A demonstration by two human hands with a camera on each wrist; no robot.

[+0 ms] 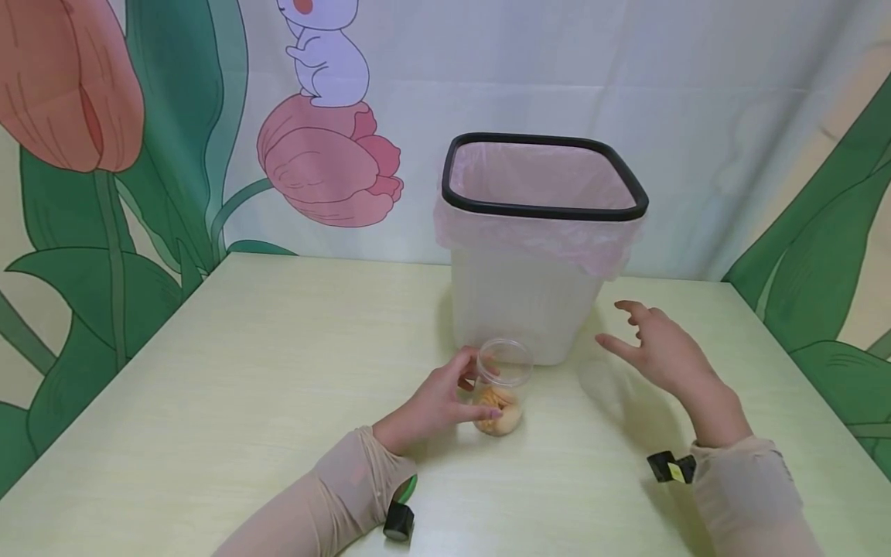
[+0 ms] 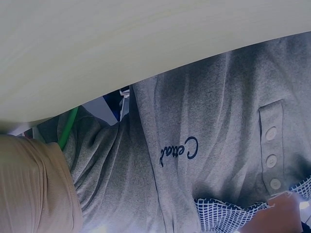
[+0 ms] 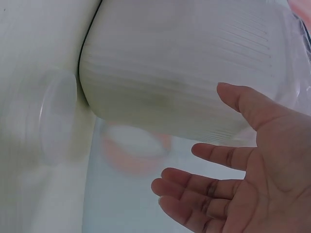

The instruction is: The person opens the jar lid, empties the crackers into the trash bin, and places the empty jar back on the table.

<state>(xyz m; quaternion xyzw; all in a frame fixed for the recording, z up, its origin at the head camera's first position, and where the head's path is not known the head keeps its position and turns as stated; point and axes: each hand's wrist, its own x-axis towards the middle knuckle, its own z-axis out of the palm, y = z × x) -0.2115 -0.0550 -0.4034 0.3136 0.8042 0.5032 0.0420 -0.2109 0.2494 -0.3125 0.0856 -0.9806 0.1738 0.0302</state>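
Note:
My left hand (image 1: 435,402) grips a clear plastic jar (image 1: 506,373) by its side, thumb in front and fingers behind. Tan, wrinkled pieces (image 1: 497,411) fill its lower part, and the jar stands upright on the table. To the right, my right hand (image 1: 664,352) hovers with fingers spread and nothing in them; the right wrist view also shows this hand (image 3: 248,179), palm visible. A faint clear round lid (image 3: 60,116) lies on the table near the bin's base. The left wrist view does not show the left hand or the jar.
Right behind the jar stands a whitish waste bin (image 1: 522,302) with a black rim (image 1: 550,211) and a pink bag liner (image 1: 550,236). A printed curtain (image 1: 682,139) hangs behind the pale table (image 1: 278,371). Each wrist carries a small black device.

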